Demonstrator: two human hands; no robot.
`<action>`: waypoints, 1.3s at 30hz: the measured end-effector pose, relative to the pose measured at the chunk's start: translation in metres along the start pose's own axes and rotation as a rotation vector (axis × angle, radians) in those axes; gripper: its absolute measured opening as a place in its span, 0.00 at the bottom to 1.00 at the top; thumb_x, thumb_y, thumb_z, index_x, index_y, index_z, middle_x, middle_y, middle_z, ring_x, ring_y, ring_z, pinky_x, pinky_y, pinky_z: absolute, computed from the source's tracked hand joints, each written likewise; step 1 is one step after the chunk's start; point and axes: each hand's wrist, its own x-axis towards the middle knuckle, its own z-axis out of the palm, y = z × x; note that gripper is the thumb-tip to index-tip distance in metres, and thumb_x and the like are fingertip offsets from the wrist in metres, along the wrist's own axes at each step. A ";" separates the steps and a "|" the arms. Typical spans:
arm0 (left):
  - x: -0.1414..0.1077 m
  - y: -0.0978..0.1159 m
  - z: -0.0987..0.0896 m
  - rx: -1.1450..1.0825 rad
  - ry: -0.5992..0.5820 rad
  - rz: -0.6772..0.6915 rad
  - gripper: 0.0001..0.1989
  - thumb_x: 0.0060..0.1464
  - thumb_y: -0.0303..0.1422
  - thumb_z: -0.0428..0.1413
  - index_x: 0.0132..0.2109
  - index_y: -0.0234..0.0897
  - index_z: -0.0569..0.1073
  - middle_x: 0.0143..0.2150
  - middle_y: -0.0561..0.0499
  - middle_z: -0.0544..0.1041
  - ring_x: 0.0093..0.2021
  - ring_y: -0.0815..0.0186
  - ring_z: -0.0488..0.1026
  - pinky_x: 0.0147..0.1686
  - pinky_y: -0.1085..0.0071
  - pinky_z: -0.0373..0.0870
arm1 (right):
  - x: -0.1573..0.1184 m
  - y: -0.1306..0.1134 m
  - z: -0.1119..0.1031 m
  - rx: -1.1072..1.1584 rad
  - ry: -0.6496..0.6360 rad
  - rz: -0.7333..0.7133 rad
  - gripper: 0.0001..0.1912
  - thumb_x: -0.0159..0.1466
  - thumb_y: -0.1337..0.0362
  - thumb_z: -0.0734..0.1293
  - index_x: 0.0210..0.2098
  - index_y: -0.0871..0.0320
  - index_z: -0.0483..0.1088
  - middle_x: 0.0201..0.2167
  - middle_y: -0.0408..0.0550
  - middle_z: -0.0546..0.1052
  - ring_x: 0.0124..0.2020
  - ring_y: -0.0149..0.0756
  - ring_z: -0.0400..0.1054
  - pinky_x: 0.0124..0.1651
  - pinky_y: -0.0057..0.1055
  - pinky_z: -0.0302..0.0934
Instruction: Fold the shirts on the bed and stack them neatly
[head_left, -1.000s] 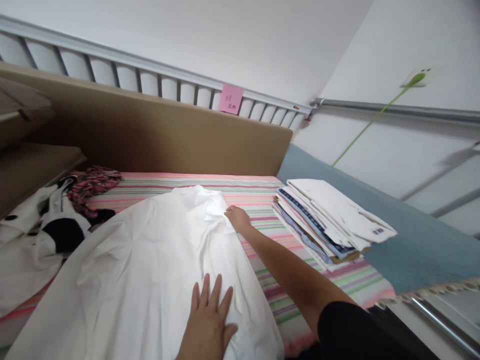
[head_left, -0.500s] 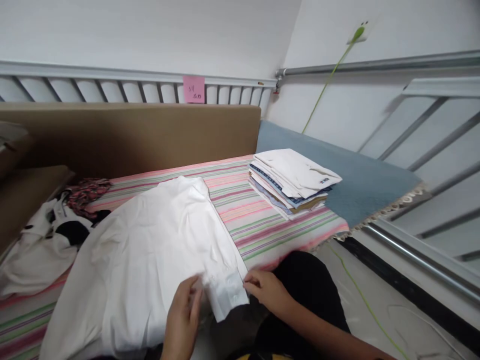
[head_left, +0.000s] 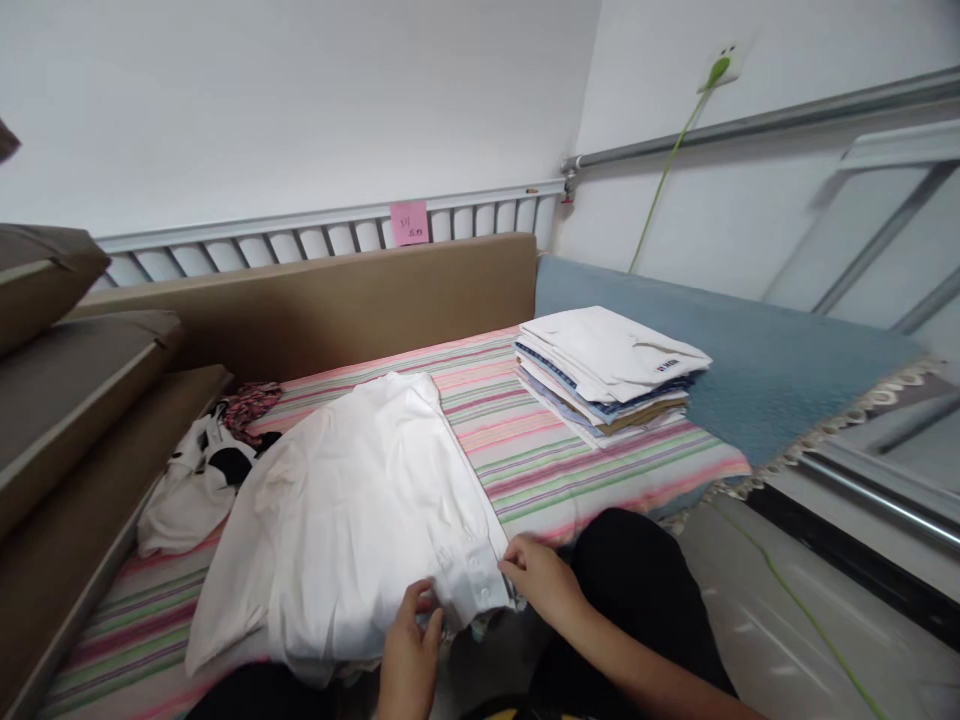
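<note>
A white long-sleeved shirt [head_left: 352, 510] lies spread on the striped sheet in front of me, one sleeve running down its right side. The buttoned cuff [head_left: 476, 580] sits at the near right corner, between my two hands. My left hand [head_left: 411, 640] is just left of the cuff, its thumb and fingers curved and apart, holding nothing that I can see. On the other side, my right hand [head_left: 544, 580] pinches the shirt's right edge beside the cuff with thumb and forefinger.
A stack of folded clothes [head_left: 611, 365] stands at the right on the striped sheet [head_left: 480, 390]. Crumpled clothes [head_left: 187, 500] lie at the left beside piled brown cushions [head_left: 97, 400]. A blue cover [head_left: 720, 330] borders the right side; a green cord [head_left: 667, 170] hangs from the wall socket.
The view has shifted left, showing more of the cushions. The cuff lies flatter against the shirt than before. My left hand stays beside it, and my right hand remains at the shirt's edge.
</note>
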 end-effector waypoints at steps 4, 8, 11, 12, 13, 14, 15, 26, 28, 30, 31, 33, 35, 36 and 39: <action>0.007 -0.009 0.014 -0.180 0.058 -0.122 0.16 0.42 0.42 0.54 0.36 0.38 0.64 0.29 0.52 0.74 0.22 0.68 0.70 0.22 0.72 0.65 | -0.002 0.002 0.009 0.023 -0.034 0.028 0.07 0.55 0.60 0.64 0.30 0.54 0.72 0.28 0.42 0.77 0.30 0.32 0.69 0.29 0.25 0.51; 0.013 -0.008 0.024 -0.285 0.100 -0.141 0.12 0.38 0.37 0.55 0.29 0.40 0.60 0.20 0.60 0.67 0.15 0.73 0.63 0.16 0.77 0.57 | -0.001 0.000 0.011 0.038 -0.042 0.031 0.07 0.56 0.63 0.62 0.27 0.55 0.72 0.27 0.43 0.77 0.30 0.31 0.69 0.28 0.24 0.51; 0.015 -0.004 0.025 -0.319 0.092 -0.101 0.11 0.40 0.36 0.55 0.28 0.39 0.60 0.18 0.62 0.65 0.14 0.75 0.60 0.16 0.77 0.56 | -0.004 -0.003 0.001 0.053 -0.028 0.002 0.07 0.56 0.63 0.62 0.27 0.55 0.72 0.27 0.43 0.77 0.30 0.32 0.69 0.28 0.24 0.51; 0.015 -0.003 0.025 -0.328 0.084 -0.091 0.11 0.40 0.37 0.55 0.27 0.39 0.60 0.17 0.61 0.65 0.14 0.75 0.60 0.16 0.77 0.56 | -0.005 -0.004 -0.002 0.058 -0.022 -0.010 0.07 0.56 0.62 0.62 0.27 0.55 0.71 0.27 0.43 0.77 0.30 0.32 0.69 0.27 0.24 0.51; 0.015 -0.002 0.024 -0.330 0.073 -0.083 0.11 0.41 0.37 0.55 0.27 0.39 0.60 0.17 0.61 0.65 0.14 0.75 0.60 0.17 0.77 0.57 | -0.006 -0.004 -0.004 0.060 -0.014 -0.019 0.08 0.56 0.62 0.62 0.26 0.55 0.71 0.27 0.43 0.77 0.30 0.32 0.69 0.27 0.24 0.50; 0.014 -0.001 0.024 -0.322 0.058 -0.077 0.11 0.42 0.37 0.55 0.27 0.39 0.59 0.17 0.61 0.65 0.15 0.75 0.60 0.17 0.76 0.58 | -0.007 -0.003 -0.006 0.059 -0.007 -0.023 0.08 0.56 0.62 0.62 0.26 0.55 0.71 0.26 0.43 0.77 0.29 0.32 0.68 0.27 0.24 0.50; 0.013 0.001 0.023 -0.298 0.047 -0.064 0.10 0.43 0.38 0.54 0.27 0.39 0.60 0.18 0.61 0.65 0.15 0.74 0.60 0.17 0.76 0.58 | -0.008 -0.002 -0.005 0.055 -0.002 -0.019 0.07 0.56 0.62 0.62 0.26 0.55 0.71 0.26 0.43 0.77 0.29 0.31 0.68 0.27 0.24 0.49; 0.040 0.034 0.006 0.630 0.173 0.705 0.19 0.57 0.31 0.45 0.56 0.40 0.65 0.58 0.44 0.68 0.59 0.58 0.63 0.53 0.54 0.66 | 0.002 -0.013 -0.020 -0.026 0.033 -0.128 0.09 0.59 0.63 0.60 0.33 0.51 0.72 0.33 0.44 0.78 0.36 0.36 0.71 0.34 0.28 0.58; 0.056 0.033 0.009 0.784 0.198 0.757 0.22 0.57 0.32 0.47 0.59 0.41 0.62 0.62 0.44 0.62 0.64 0.54 0.55 0.55 0.52 0.65 | 0.012 -0.031 -0.029 0.004 0.075 -0.305 0.14 0.62 0.60 0.57 0.43 0.52 0.71 0.43 0.48 0.76 0.45 0.38 0.69 0.45 0.31 0.60; 0.067 0.028 0.012 0.883 0.186 0.776 0.24 0.56 0.36 0.50 0.60 0.43 0.61 0.64 0.43 0.59 0.64 0.50 0.52 0.55 0.50 0.64 | 0.024 -0.048 -0.031 -0.002 0.074 -0.500 0.22 0.64 0.55 0.56 0.54 0.55 0.65 0.56 0.51 0.68 0.57 0.40 0.60 0.57 0.35 0.53; 0.071 0.024 0.014 0.913 0.176 0.785 0.25 0.55 0.38 0.51 0.60 0.45 0.60 0.64 0.43 0.58 0.64 0.49 0.53 0.55 0.49 0.63 | 0.031 -0.055 -0.029 -0.026 0.055 -0.573 0.25 0.64 0.54 0.55 0.58 0.55 0.61 0.61 0.51 0.62 0.61 0.40 0.54 0.62 0.37 0.48; 0.075 0.015 0.018 0.947 0.181 0.805 0.27 0.53 0.40 0.52 0.61 0.48 0.59 0.64 0.44 0.59 0.63 0.49 0.55 0.55 0.48 0.63 | 0.046 -0.064 -0.021 -0.102 -0.016 -0.613 0.28 0.64 0.53 0.56 0.61 0.55 0.57 0.65 0.50 0.54 0.65 0.40 0.45 0.65 0.40 0.40; 0.077 0.007 0.020 0.966 0.224 0.830 0.31 0.52 0.42 0.53 0.62 0.50 0.56 0.64 0.43 0.59 0.62 0.48 0.57 0.54 0.49 0.64 | 0.061 -0.069 -0.013 -0.181 -0.085 -0.567 0.27 0.64 0.54 0.56 0.60 0.55 0.59 0.64 0.50 0.56 0.65 0.41 0.45 0.65 0.43 0.39; 0.078 0.003 0.021 0.973 0.247 0.851 0.33 0.52 0.43 0.53 0.63 0.50 0.54 0.63 0.43 0.60 0.61 0.47 0.58 0.53 0.49 0.65 | 0.069 -0.071 -0.010 -0.211 -0.092 -0.540 0.26 0.64 0.54 0.56 0.59 0.55 0.60 0.63 0.51 0.58 0.65 0.41 0.47 0.65 0.44 0.40; 0.082 -0.004 0.024 0.986 0.289 0.902 0.37 0.49 0.48 0.54 0.64 0.49 0.52 0.63 0.41 0.61 0.60 0.45 0.60 0.50 0.50 0.67 | 0.095 -0.083 -0.006 -0.252 0.009 -0.559 0.26 0.66 0.53 0.51 0.59 0.57 0.60 0.62 0.53 0.58 0.64 0.40 0.47 0.65 0.43 0.41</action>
